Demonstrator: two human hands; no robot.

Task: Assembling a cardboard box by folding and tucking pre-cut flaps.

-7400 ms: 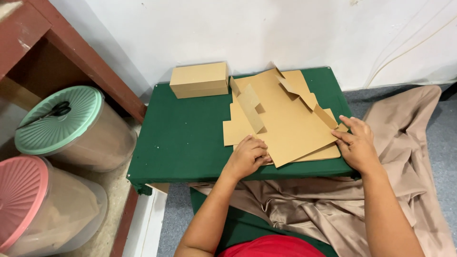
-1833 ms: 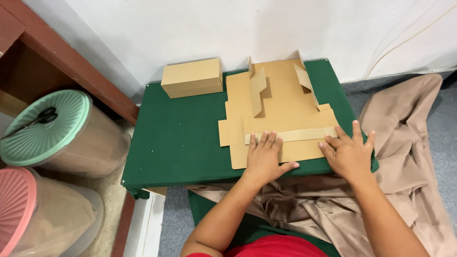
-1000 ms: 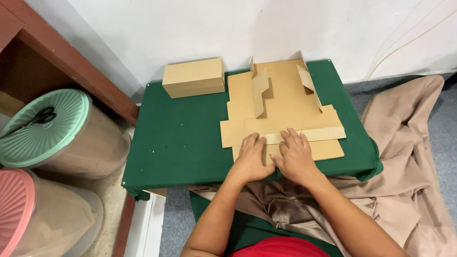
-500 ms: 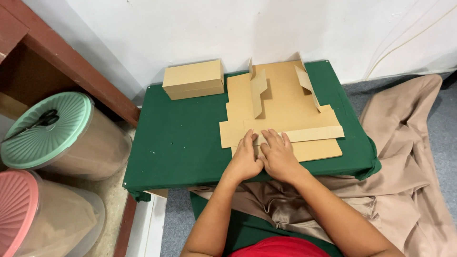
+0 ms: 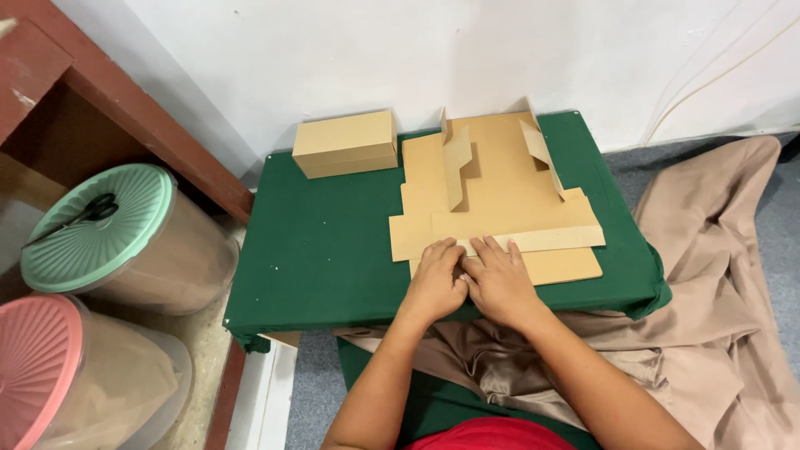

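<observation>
Centrally, both hands, left hand (image 5: 435, 283) and right hand (image 5: 498, 282), press flat side by side on the cardboard sheet (image 5: 500, 200) lying on the green table (image 5: 333, 242); it looks light, stiff, best gripped at edges.

A low table draped in a dark green cloth (image 5: 333, 242) stands against the white wall. On it, at the far left corner, sits a closed rectangular brown cardboard box (image 5: 345, 143). Just beside that, a flat, unfolded brown cardboard box blank (image 5: 500, 187) with two raised flaps covers the right half, its near edge at the table's front.
</observation>
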